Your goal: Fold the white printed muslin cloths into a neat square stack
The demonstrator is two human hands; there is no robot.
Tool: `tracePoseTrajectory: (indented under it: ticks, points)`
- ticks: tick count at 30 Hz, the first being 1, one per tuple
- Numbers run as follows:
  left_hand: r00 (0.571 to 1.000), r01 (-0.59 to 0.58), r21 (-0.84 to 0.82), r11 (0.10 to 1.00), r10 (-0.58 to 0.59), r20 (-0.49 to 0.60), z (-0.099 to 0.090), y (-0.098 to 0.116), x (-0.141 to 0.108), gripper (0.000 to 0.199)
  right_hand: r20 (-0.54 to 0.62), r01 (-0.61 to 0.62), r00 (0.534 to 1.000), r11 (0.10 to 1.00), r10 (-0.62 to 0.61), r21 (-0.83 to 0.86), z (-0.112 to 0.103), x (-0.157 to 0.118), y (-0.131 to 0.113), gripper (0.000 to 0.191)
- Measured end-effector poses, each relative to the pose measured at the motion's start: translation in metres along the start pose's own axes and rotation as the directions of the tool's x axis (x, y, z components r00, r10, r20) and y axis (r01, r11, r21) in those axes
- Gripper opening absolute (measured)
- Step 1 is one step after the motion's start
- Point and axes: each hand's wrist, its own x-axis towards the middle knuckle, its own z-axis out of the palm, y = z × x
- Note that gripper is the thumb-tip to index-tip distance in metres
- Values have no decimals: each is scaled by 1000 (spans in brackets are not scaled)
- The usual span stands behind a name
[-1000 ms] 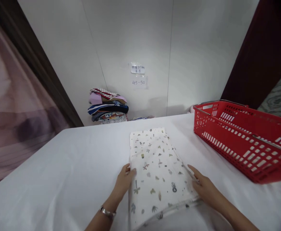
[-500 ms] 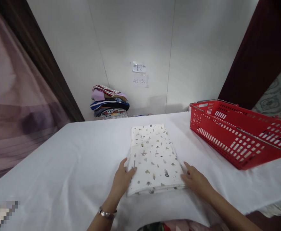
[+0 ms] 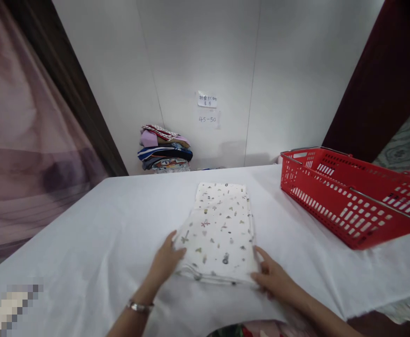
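Note:
A white folded cloth (image 3: 222, 224) with small printed motifs, among them a reddish starfish shape, lies in front of me. My left hand (image 3: 166, 257) grips its near left corner, the thumb on top and the other fingers partly hidden at the edge. On the opposite side, my right hand (image 3: 273, 276) pinches the near right corner between thumb and fingers. Several layers show along the near edge, which looks slightly skewed to the left. A silver bracelet (image 3: 140, 306) circles my left wrist.
The table (image 3: 120, 224) has a wrinkled white cover. A red perforated basket (image 3: 334, 206) with metal handles stands at the right. Beyond the far edge is a pile of folded clothes (image 3: 166, 152), against a white wall with paper labels (image 3: 207, 119). A pink curtain (image 3: 22, 140) hangs at the left.
Both hands have closed on the near corners and moved left, drawing the cloth's near end with them. The view has shifted slightly.

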Motion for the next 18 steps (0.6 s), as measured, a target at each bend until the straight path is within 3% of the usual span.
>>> tracePoseTrajectory:
  ticks: [3, 5, 7, 10, 13, 15, 18]
  points:
    - [991, 55, 169, 984, -33, -130, -58, -13, 33, 60, 150, 56, 986, 993, -72, 104, 17, 3, -6, 83]
    - [981, 131, 189, 973, -100, -164, -88, -24, 49, 50, 97, 140, 984, 986, -148, 84, 10, 20, -15, 71]
    - [967, 201, 141, 969, -174, -184, -105, -33, 54, 42, 0, 208, 978, 978, -208, 9, -9, 49, -29, 58]
    - [945, 289, -29, 957, -290, -152, -110, -41, 50, 40, -176, 280, 933, 939, -315, -199, -46, 108, -56, 42]
    - [911, 385, -155, 910, -402, -96, -107, -44, 45, 43, -255, 186, 902, 845, -350, -501, -70, 170, -81, 36]
    - [904, 408, -115, 906, -419, -91, -105, -46, 46, 43, -256, 132, 909, 809, -329, -572, -74, 207, -95, 36]
    - [943, 326, 60, 943, -321, -86, -105, -50, 51, 41, -223, 115, 925, 786, -308, -607, -67, 255, -110, 32]
